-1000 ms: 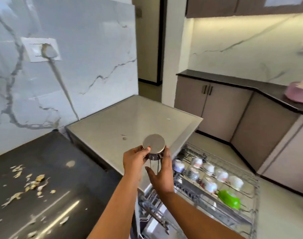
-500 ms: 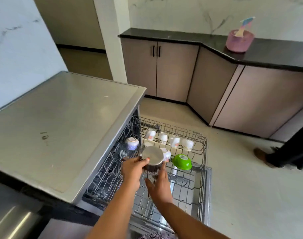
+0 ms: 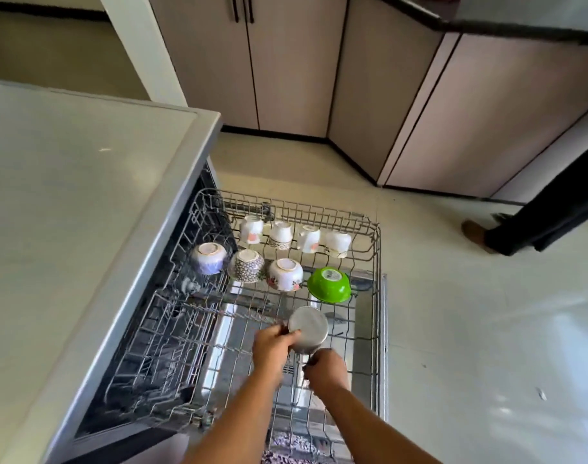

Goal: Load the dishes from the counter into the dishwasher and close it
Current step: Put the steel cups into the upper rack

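I hold a steel cup (image 3: 308,328) upside down, its flat base facing up at me, over the front part of the pulled-out rack (image 3: 374,249). My left hand (image 3: 273,346) grips its left side, fingers curled round the wall with the thumb near the base edge. My right hand (image 3: 326,366) sits just below and to the right of the cup, fingers curled in toward something thin and metallic under the cup; I cannot tell exactly what it pinches, as that spot is blurred.

Just beyond the cup, the rack carries a row of upturned bowls: a green bowl (image 3: 329,285) nearest the right side, then a floral bowl (image 3: 285,274), a dotted bowl (image 3: 246,265), and a blue bowl (image 3: 208,257) at the left, partly under the dishwasher's top. Behind them stands a row of four white cups (image 3: 294,236), also upside down and close together, by the rack's far rail. The near half of the rack holds no dishes that I can see; through its wires the open door (image 3: 383,346) shows below.

The dishwasher's pale top (image 3: 68,212) fills the left of my view. Beige cabinets (image 3: 285,68) with a dark counter (image 3: 486,28) line the far wall. At the right edge, another person's dark trouser leg (image 3: 547,216) and foot stand on the light floor (image 3: 470,313), well apart from the rack.
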